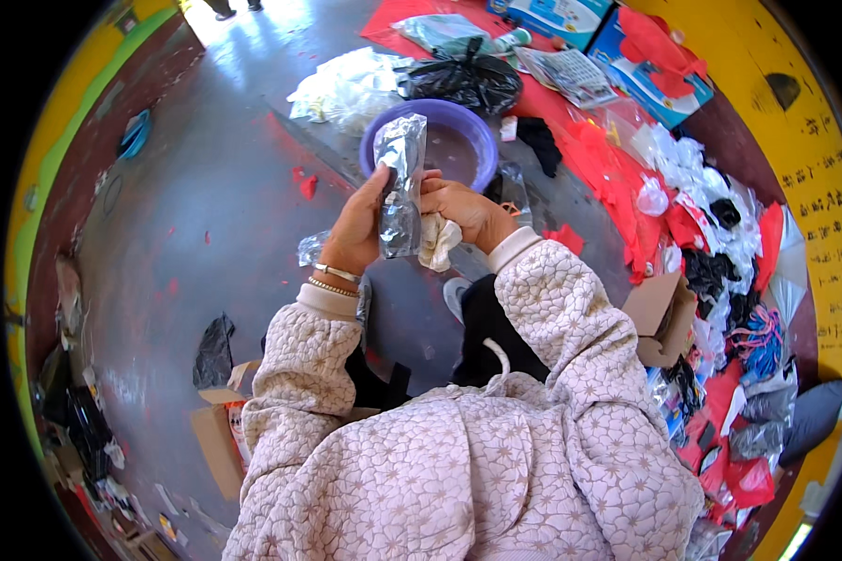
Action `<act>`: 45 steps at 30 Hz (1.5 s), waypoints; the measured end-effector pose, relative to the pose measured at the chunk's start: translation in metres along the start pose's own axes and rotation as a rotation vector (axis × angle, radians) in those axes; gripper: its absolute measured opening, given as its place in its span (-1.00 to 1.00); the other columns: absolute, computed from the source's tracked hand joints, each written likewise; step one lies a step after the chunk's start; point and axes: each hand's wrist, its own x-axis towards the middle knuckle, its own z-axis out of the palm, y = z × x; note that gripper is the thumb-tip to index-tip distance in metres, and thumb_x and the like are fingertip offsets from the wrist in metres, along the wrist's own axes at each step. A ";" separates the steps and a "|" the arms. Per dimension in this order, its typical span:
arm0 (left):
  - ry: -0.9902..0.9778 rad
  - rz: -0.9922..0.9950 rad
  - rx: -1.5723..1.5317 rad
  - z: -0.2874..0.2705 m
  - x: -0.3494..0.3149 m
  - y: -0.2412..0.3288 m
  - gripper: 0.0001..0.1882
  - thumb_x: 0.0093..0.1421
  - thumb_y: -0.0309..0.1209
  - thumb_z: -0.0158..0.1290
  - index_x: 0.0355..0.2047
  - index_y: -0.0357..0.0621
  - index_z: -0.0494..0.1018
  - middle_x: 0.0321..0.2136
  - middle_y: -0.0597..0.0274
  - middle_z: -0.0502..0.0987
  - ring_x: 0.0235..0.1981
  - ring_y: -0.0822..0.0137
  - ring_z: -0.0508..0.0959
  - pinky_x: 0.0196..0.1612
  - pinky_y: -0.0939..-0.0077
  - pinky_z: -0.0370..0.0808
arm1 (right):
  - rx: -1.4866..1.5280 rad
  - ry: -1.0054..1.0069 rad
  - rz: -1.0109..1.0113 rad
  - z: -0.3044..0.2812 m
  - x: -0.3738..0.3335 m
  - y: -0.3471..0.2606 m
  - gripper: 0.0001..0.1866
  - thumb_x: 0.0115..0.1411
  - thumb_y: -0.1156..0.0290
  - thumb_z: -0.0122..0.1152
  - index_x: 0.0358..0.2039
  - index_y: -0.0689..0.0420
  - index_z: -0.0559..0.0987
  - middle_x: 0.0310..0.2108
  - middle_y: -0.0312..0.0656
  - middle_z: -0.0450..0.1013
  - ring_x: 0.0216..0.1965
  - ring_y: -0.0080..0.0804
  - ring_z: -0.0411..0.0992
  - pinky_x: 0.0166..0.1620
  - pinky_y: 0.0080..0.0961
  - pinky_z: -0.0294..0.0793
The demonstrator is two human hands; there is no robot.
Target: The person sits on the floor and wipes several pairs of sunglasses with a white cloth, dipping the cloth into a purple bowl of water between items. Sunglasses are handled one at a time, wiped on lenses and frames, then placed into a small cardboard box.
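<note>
My left hand (354,234) is closed around a long clear plastic packet (403,220), held upright in front of me. Something dark shows through the middle of its film, too unclear to name. Pressed close to the packet's right side, my right hand (471,213) has its fingers bent around a crumpled off-white cloth (437,243), which hangs below them. Some of the right fingertips are hidden behind the packet. Just beyond both hands stands a purple basin (485,140), partly covered by the packet's upper end.
White plastic bags (346,89) and a black bag (468,79) lie past the basin. Red sheeting (617,196) runs along the right under heaped bags. An open cardboard box (660,318) sits at right, another carton (217,449) at lower left.
</note>
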 end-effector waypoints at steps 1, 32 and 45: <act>0.014 0.014 0.040 -0.002 -0.004 0.004 -0.37 0.24 -0.02 -0.32 0.00 -0.41 0.22 -0.01 -0.10 0.31 -0.04 0.17 0.40 0.04 0.35 0.33 | -0.059 0.000 0.022 0.007 0.005 0.001 -0.78 0.12 0.39 0.01 -0.27 0.24 0.47 -0.40 -0.24 0.45 -0.41 -0.48 0.44 -0.31 -0.53 0.43; 0.231 -0.032 0.224 -0.006 -0.051 -0.012 -0.68 0.25 -0.25 -0.17 -0.09 -0.20 0.30 -0.38 0.28 0.46 -0.46 0.50 0.44 -0.40 0.67 0.42 | -0.769 0.902 -0.947 -0.011 0.018 -0.021 -0.84 0.02 0.55 0.06 -0.33 0.22 0.49 -0.48 -0.19 0.45 -0.48 -0.44 0.43 -0.36 -0.55 0.41; 0.465 -0.042 0.109 -0.013 -0.055 -0.009 -0.66 0.24 -0.14 -0.19 -0.27 -0.16 0.39 -0.55 0.29 0.48 -0.63 0.50 0.46 -0.58 0.70 0.42 | -0.995 1.006 -0.853 -0.018 0.020 -0.027 -0.86 -0.06 0.52 0.10 -0.41 0.19 0.50 -0.45 -0.08 0.44 -0.40 -0.18 0.42 -0.32 -0.36 0.38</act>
